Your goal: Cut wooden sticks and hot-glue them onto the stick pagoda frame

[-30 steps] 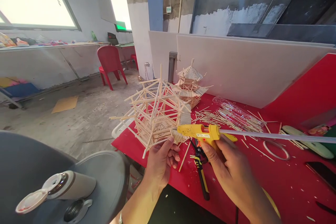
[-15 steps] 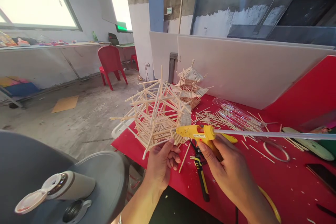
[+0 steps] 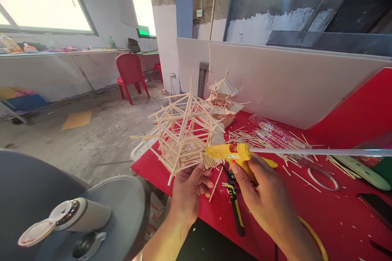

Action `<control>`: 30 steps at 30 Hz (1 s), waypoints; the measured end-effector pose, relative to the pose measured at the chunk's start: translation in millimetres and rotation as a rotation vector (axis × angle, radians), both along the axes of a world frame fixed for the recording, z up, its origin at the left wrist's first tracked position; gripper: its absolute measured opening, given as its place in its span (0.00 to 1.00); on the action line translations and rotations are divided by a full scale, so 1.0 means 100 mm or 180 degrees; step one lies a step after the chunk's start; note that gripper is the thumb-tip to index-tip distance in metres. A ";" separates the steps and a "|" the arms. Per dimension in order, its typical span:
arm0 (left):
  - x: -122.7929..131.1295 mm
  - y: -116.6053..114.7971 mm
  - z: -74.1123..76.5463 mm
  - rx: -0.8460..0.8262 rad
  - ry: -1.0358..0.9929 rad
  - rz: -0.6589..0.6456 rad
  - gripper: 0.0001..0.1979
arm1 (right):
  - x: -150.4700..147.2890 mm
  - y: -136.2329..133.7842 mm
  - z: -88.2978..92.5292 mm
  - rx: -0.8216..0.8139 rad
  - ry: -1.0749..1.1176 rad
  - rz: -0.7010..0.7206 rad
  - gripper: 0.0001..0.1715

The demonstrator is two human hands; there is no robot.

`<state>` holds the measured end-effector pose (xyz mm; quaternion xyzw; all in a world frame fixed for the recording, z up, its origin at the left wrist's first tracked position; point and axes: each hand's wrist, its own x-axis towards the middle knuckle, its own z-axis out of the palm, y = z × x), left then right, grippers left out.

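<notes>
My right hand [image 3: 265, 187] is wrapped round a yellow hot glue gun [image 3: 228, 153], with a long clear glue stick [image 3: 318, 152] reaching out of its back to the right. The nozzle points left, just above my left fingertips, close to the near side of a pavilion model [image 3: 183, 130] built of thin wooden sticks. At the model's near lower edge, my left hand [image 3: 191, 189] is closed, thumb and finger pinching the end of a thin wooden stick [image 3: 185, 168]. Whether that stick is fixed to the model, I cannot tell. Black-and-yellow pliers [image 3: 235, 210] lie between my hands.
A second stick pavilion [image 3: 225, 94] stands behind on the red table [image 3: 306, 212]. Loose sticks [image 3: 251, 138], a tape ring [image 3: 323, 179] and a phone [image 3: 375, 206] lie to the right. At left, an open white bottle [image 3: 88, 214] stands on a grey stool [image 3: 128, 200].
The view has shifted very slightly. Both hands, the glue gun and the model keep nearly the same places relative to one another.
</notes>
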<state>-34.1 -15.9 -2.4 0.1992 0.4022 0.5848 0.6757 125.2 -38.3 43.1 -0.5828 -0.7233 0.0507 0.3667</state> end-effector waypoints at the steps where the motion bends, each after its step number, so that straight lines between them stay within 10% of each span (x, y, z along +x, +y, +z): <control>1: 0.00 -0.01 0.00 0.0012 -0.0010 0.0013 0.16 | -0.01 0.01 -0.01 0.0048 -0.0076 -0.0062 0.18; 9: -0.01 -0.10 -0.01 -0.0111 -0.0111 0.0081 0.17 | -0.10 0.12 -0.11 0.0875 -0.1152 -0.0888 0.18; 30: -0.09 -0.21 -0.06 0.0084 -0.0033 -0.0151 0.16 | -0.11 -0.03 -0.03 0.1222 -0.1795 -0.1024 0.16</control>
